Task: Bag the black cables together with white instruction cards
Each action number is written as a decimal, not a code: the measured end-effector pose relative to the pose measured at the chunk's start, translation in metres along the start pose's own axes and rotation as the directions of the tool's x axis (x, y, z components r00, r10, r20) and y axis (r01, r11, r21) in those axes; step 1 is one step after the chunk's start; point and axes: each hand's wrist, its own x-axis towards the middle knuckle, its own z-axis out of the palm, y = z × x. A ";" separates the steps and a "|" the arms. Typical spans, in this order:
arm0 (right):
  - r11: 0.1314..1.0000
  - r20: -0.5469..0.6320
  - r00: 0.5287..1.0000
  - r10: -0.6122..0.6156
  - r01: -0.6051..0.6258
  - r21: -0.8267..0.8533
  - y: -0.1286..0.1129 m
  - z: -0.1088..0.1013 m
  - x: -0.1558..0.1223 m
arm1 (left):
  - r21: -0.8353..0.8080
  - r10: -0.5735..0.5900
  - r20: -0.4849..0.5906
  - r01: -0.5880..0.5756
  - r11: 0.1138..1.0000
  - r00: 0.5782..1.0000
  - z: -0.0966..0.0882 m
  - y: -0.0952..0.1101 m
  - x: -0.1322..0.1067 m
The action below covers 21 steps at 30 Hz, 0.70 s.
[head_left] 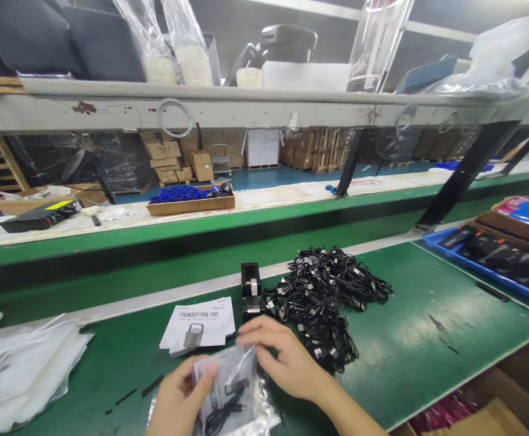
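In front of me, my left hand (183, 393) grips a clear plastic bag (239, 375) by its left side, thumb on top. A coiled black cable (221, 416) and a printed leaflet show through the film. My right hand (287, 360) is at the bag's upper right corner, its fingers closed on the edge. Just beyond lies a stack of white booklets (196, 321) printed "Thunder Trail Pro". A black tape dispenser (250, 284) stands behind the hands. To its right spreads a heap of bundled black cables (332, 284).
Empty-looking clear bags (28, 369) are piled at the left. A blue tray (437, 242) of black items sits at the right. On the ledge behind are a cardboard tray (192, 207) of blue rings and a black box (42, 217). A shelf beam (246, 115) crosses overhead.
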 end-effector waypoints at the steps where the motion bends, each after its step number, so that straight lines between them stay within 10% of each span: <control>1: 0.998 -0.093 0.994 0.065 -0.067 -0.018 0.001 -0.002 0.003 | 0.008 0.000 0.009 0.000 1.000 1.000 0.001 -0.003 -0.001; 5: 0.930 -0.386 0.864 0.324 -0.366 -0.039 0.009 -0.008 0.022 | -0.044 0.020 0.021 -0.019 0.999 1.000 -0.002 -0.013 -0.003; 14: 0.833 -0.344 0.761 0.550 -0.474 0.284 0.031 0.019 0.037 | -0.064 -0.215 -0.001 0.215 0.975 0.977 -0.008 -0.021 0.001; 21: 0.848 -0.376 0.768 0.519 -0.410 0.335 0.026 0.030 0.015 | -0.106 -0.159 -0.115 0.147 0.983 0.981 0.000 -0.016 -0.007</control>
